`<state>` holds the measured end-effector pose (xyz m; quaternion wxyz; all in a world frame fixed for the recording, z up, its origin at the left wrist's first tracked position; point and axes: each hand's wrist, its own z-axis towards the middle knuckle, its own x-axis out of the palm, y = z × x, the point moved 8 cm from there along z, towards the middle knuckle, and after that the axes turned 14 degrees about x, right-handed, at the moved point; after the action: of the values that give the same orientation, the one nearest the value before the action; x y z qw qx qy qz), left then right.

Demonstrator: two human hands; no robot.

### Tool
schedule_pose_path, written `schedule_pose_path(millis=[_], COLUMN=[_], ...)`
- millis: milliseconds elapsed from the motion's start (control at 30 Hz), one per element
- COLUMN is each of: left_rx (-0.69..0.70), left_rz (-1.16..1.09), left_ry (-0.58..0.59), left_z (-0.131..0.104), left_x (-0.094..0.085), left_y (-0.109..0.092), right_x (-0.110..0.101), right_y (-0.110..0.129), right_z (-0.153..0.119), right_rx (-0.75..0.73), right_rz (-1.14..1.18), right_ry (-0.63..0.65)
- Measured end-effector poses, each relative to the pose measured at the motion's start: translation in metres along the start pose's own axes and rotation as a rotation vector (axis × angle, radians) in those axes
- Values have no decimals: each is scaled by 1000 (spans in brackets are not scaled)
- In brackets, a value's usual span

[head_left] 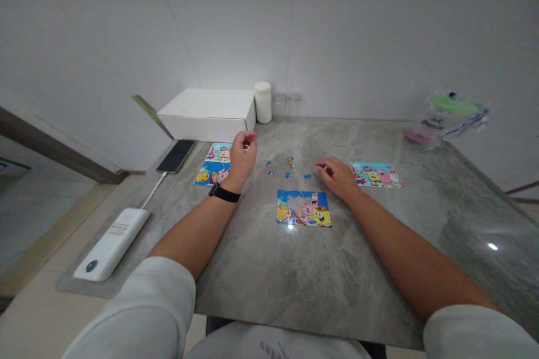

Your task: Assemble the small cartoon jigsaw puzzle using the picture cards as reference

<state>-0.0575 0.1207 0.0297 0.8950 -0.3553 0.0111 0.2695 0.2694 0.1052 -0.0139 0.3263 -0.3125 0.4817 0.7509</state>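
A jigsaw puzzle (307,217) of cartoon figures lies before me, with a grey gap in its upper left part. Several loose puzzle pieces (288,175) are scattered beyond it. My left hand (244,156) is over the right edge of a printed picture sheet (213,171), partly covering it. Its fingers are curled in; whatever they hold, if anything, is hidden. To the right of the loose pieces, my right hand (339,176) has its fingers bent together near the tabletop. Its grip is too small to make out. Just beyond that hand lies an assembled cartoon picture (379,175).
Along the wall stand a white box (206,112), a white bottle (263,104) and two clear jars (287,107). At the left are a phone (176,156) and a cabled white device (112,244). A plastic bag (446,120) sits at the table's (269,280) far right.
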Motion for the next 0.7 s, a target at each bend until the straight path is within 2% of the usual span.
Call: schedule_pose_path(millis=[100, 267, 367, 467, 700], left_rx=[67, 134, 150, 153, 117], left_rz=[77, 297, 467, 555, 575], left_ry=[136, 482, 636, 707, 772], left_z=[-4, -20, -31, -37, -41], left_x=[11, 34, 41, 43, 45], left_y=[-2, 8, 10, 7, 11], right_x=[-1, -2, -3, -2, 0], right_y=[2, 4, 4, 4, 4], right_z=[0, -1, -2, -2, -2], right_rx=[1, 13, 18, 24, 16], right_rz=[3, 9, 8, 4, 7], right_ry=[3, 0, 2, 11, 29])
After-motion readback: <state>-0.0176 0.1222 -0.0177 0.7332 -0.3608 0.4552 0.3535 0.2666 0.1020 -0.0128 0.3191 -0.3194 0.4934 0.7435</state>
